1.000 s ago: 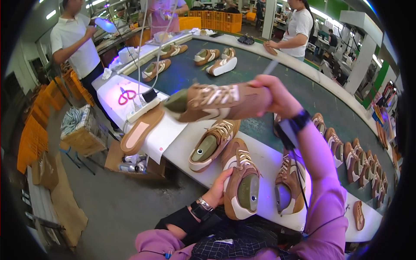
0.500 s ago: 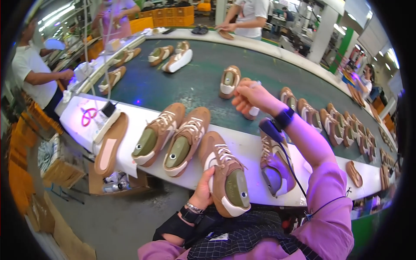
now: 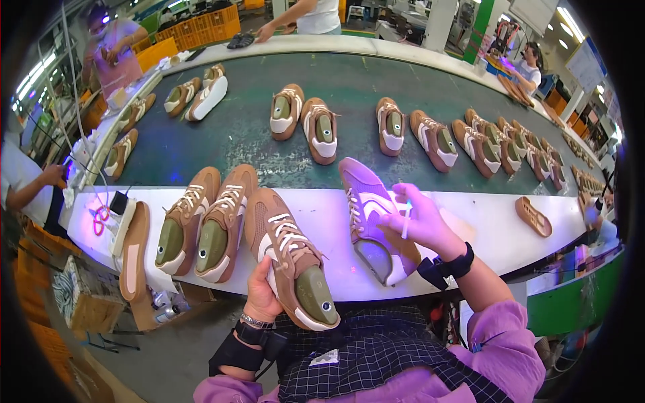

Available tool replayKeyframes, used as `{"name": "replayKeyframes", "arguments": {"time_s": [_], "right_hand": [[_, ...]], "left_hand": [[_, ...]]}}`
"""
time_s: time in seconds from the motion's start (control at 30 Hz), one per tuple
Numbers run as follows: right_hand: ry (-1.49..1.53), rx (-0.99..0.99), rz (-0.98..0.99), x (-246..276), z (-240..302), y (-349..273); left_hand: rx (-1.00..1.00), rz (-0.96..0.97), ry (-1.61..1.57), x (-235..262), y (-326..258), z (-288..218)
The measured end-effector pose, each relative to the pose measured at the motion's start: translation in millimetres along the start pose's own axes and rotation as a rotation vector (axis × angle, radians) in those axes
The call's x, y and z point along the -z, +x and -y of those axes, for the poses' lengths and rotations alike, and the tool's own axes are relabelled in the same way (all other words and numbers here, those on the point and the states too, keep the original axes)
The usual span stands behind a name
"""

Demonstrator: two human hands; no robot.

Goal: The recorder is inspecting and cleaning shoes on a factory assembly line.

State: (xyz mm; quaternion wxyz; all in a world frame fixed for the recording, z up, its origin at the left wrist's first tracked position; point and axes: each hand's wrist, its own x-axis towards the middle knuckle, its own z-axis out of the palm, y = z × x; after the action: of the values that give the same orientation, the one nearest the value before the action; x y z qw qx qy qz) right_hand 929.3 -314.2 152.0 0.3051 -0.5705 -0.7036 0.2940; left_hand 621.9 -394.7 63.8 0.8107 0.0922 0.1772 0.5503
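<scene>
My left hand (image 3: 263, 294) is wrapped round the side of a brown suede sneaker (image 3: 282, 248) with white trim, cream laces and an olive-green insole, its heel tilted toward me at the table's front edge. Between the bent fingers of my right hand (image 3: 430, 225) is a thin white pen-like stick (image 3: 406, 219). That hand hovers beside another sneaker (image 3: 368, 208), lit purple, standing on the white table; whether it touches that shoe I cannot tell. To the left, a pair of similar sneakers stands together, the nearer one (image 3: 227, 225) beside my held shoe.
A dark green conveyor belt (image 3: 248, 144) carries several brown sneakers beyond the white table (image 3: 322, 279). A loose tan sole (image 3: 134, 252) and red-handled scissors (image 3: 101, 220) lie at left, another sole (image 3: 534, 216) at right. Co-workers stand around the belt's far side and left end.
My right hand has drawn back from a sneaker on the belt to beside the purple-lit one. My left hand keeps hold of its sneaker. The view has swung right.
</scene>
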Motion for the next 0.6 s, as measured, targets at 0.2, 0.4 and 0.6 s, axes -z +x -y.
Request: {"name": "replayKeyframes", "arguments": {"time_s": [0.2,0.4,0.6], "right_hand": [[0.225,-0.218,0.293,-11.0,-35.2,27.0],[0.833,-0.278,0.429,-3.7,-48.6,23.0],[1.434,-0.275,0.393,12.5,-23.2,-1.8]], "left_hand": [[-0.014,0.106,0.094,-20.5,17.4,0.1],[0.087,0.136,0.191,-50.4,39.2,-12.1],[0.162,0.313,0.216,-47.8,73.4,-19.8]]}}
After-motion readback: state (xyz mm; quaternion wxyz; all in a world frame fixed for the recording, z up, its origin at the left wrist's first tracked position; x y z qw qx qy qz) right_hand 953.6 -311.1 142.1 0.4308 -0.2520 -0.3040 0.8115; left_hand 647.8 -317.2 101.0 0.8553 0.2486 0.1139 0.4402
